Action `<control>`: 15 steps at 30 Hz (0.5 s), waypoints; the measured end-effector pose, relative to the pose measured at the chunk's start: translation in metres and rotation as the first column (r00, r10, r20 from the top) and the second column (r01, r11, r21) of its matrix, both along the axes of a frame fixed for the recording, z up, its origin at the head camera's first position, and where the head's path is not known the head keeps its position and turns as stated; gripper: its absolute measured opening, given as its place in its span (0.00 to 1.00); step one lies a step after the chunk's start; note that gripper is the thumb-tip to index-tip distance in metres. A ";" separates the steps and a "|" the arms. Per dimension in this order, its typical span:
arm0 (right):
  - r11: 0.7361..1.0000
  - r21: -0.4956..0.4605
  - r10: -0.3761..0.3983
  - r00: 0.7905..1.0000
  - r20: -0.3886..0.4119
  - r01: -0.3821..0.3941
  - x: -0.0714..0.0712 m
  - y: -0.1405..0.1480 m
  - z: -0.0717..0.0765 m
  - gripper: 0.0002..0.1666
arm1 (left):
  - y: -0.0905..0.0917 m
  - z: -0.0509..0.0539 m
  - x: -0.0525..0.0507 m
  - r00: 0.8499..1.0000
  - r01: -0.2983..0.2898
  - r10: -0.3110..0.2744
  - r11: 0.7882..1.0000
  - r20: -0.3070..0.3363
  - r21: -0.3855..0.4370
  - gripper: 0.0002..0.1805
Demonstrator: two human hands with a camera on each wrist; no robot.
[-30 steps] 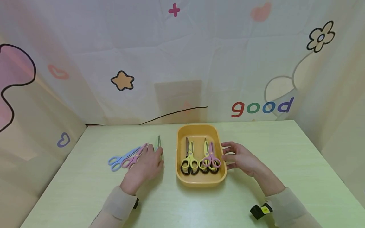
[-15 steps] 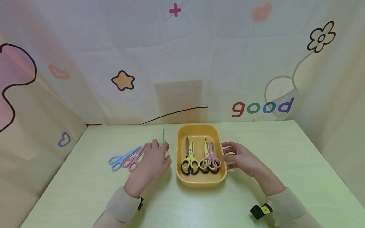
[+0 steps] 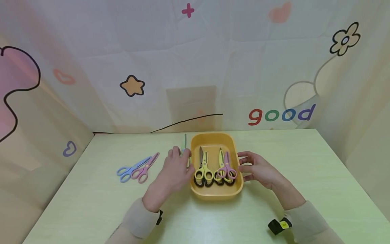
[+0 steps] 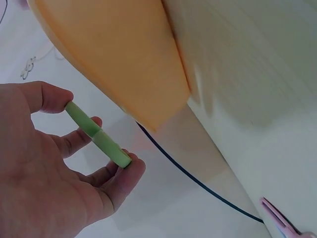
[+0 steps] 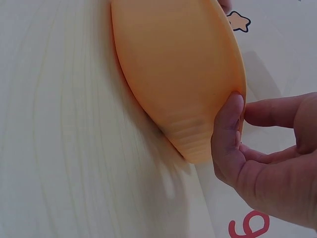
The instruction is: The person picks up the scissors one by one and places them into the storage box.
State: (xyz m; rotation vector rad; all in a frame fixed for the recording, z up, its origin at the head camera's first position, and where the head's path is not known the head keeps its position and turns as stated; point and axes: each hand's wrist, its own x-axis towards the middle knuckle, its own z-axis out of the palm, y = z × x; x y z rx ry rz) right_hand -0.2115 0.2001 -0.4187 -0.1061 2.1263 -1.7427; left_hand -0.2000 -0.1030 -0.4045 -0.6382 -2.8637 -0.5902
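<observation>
A pair of light green scissors [image 3: 184,144] points blades-up above the table, its handle pinched in the left hand [image 3: 173,169]. In the left wrist view, the green handle [image 4: 98,135] spans from the thumb to the fingertips. This hand is just beside the left wall of a yellow-orange tray [image 3: 217,194]. At the tray's opposite side, the right hand [image 3: 257,169] holds the rim with thumb and fingers. Lying in the tray are yellow scissors [image 3: 204,166], more yellow scissors [image 3: 220,157] and pink scissors [image 3: 226,166], with black-handled scissors [image 3: 199,183] partly hidden beneath them.
Blue scissors [image 3: 129,170] and pink-handled scissors [image 3: 144,169] lie side by side on the light wooden table [image 3: 91,203], left of the left hand. A printed cloth [image 3: 152,51] hangs behind the table and along its sides.
The left hand has moved right with the green scissors, away from the blue and pink pairs and up to the tray's left side. The right hand and tray stay in place.
</observation>
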 end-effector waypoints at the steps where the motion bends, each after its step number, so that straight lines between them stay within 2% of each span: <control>1: 1.000 -0.001 0.001 1.000 0.000 -0.001 0.000 0.000 0.000 0.36 | 0.003 0.000 0.001 1.000 0.006 -0.006 1.000 0.000 -0.001 0.17; 8: 1.000 0.001 -0.001 1.000 0.001 0.001 0.000 0.000 0.002 0.36 | 0.020 0.001 0.006 0.998 0.058 -0.058 0.998 -0.024 -0.001 0.15; 15: 1.000 0.004 0.000 1.000 0.002 0.000 0.001 -0.001 0.003 0.36 | 0.035 0.001 0.008 0.995 0.074 -0.078 0.995 -0.055 -0.067 0.18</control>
